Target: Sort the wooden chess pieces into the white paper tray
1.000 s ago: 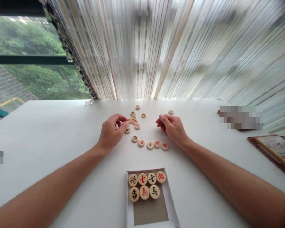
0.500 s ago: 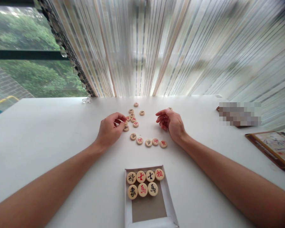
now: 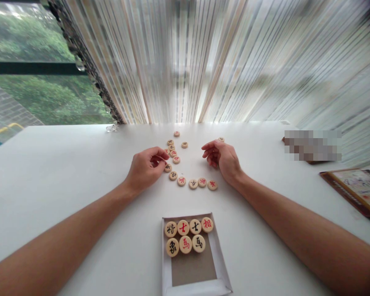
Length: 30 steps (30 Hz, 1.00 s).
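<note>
My left hand [image 3: 148, 167] is at the left edge of the loose xiangqi pieces, thumb and index finger curled in. Their tips meet a wooden piece with a black character [image 3: 168, 167], partly covered by the hand. A red-marked piece [image 3: 166, 151] shows just behind the index finger. On the right, my right hand [image 3: 220, 159] hovers over the table with loosely bent fingers apart and nothing in them. Nearest to me, an open white box [image 3: 218, 263] holds two rows of pieces with red and black characters, among them a red horse piece [image 3: 185, 244].
Loose pieces curve across the white table [image 3: 111, 230], ending at a red-marked piece [image 3: 212, 185]. One piece [image 3: 221, 139] lies behind my right hand. A brown-edged printed board [image 3: 354, 191] lies at the right edge. A string curtain [image 3: 185, 61] hangs behind the table.
My left fingers have moved slightly right, and the black-marked piece by them has slid right toward its neighbour. A red piece formerly visible at the fingertips is now hidden. My right hand stays put.
</note>
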Each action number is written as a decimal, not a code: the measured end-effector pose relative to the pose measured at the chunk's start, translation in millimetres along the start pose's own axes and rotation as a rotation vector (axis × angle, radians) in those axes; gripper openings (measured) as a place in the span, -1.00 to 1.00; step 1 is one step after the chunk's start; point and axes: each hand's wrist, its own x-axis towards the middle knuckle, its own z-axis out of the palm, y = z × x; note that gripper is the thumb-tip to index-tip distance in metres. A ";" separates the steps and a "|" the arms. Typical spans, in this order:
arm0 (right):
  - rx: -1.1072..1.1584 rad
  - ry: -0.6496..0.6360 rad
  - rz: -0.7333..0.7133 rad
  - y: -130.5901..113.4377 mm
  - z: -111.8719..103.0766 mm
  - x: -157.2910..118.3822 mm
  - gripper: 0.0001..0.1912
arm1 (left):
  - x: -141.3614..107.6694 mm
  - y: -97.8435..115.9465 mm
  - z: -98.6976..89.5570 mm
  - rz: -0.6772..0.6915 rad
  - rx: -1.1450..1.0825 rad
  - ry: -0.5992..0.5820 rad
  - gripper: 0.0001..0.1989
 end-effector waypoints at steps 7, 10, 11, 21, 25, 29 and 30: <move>-0.051 -0.018 -0.028 -0.5 -1.5 0.6 -0.43 | -0.7 5.0 0.8 0.086 0.041 -0.089 -0.84; -0.089 -0.022 -0.019 -2.0 -1.3 0.2 -0.37 | -0.3 5.9 1.3 0.088 0.041 -0.107 -0.83; -0.100 -0.022 -0.014 -2.7 -1.2 -0.1 -0.36 | -0.3 6.3 1.3 0.091 0.043 -0.114 -0.82; -0.082 -0.033 -0.011 -2.8 -1.9 -1.0 -0.38 | 0.0 4.8 1.2 0.081 0.034 -0.137 -0.81; -0.069 -0.033 -0.005 -2.4 -1.8 -0.6 -0.37 | 0.0 2.8 1.2 0.096 0.018 -0.132 -0.85; -0.055 -0.032 -0.012 -2.8 -0.7 -0.5 -0.36 | -0.7 4.8 -0.3 0.176 0.015 -0.125 -0.84; -0.059 -0.027 -0.009 -2.8 -0.4 -0.5 -0.35 | -1.0 5.8 -0.8 0.205 0.020 -0.127 -0.84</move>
